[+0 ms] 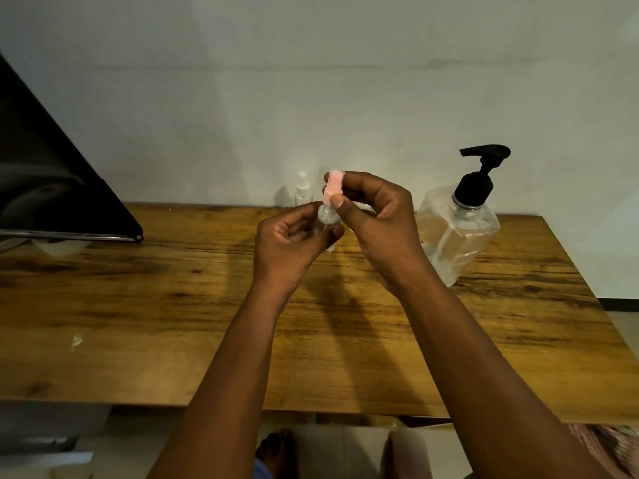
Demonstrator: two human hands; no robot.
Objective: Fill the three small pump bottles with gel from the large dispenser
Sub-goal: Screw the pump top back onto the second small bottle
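Left hand (294, 236): curls around the small clear bottle (326, 221), held above mid-table.
Right hand (375, 210): pinches the pink pump top (333, 184) on that bottle.
Large dispenser (456, 229): upright, right of the hands, near the table's (138, 323) back edge.
Second small bottle (303, 190): against the wall.
Free room: bare wood toward the near edge.

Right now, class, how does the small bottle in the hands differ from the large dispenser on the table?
The small bottle has a pink pump top; the large dispenser has a black one. The small bottle is held above the wooden table by the left hand and right hand; the large dispenser stands untouched on it. Both have clear bodies.
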